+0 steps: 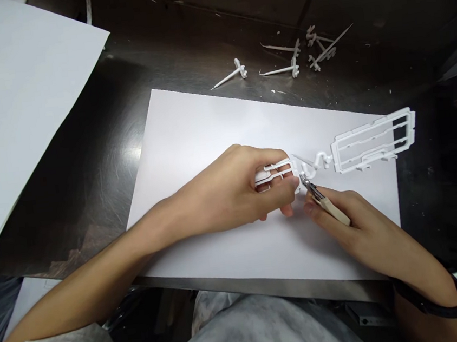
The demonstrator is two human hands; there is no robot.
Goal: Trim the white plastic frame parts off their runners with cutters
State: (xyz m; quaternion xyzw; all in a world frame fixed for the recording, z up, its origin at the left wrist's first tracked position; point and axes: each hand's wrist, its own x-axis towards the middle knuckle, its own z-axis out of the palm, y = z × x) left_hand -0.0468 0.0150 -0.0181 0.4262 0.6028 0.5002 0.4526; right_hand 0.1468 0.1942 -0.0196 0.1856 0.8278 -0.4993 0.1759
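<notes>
Two white plastic frames are joined by a curved white runner. My left hand is closed on the left frame, fingers wrapped round it. The right frame sticks out to the right over the white sheet, held by no hand. In my right hand is a pair of small nippers with pale handles. Their metal tip is at the right end of the left frame, where the runner meets it. Whether the blades touch the plastic is too small to tell.
A large white sheet lies under both hands on the dark metal table. Behind it are several cut-off white runner pieces with thin spikes and small crumbs. Another white sheet covers the table's left part. The table edge runs near my lap.
</notes>
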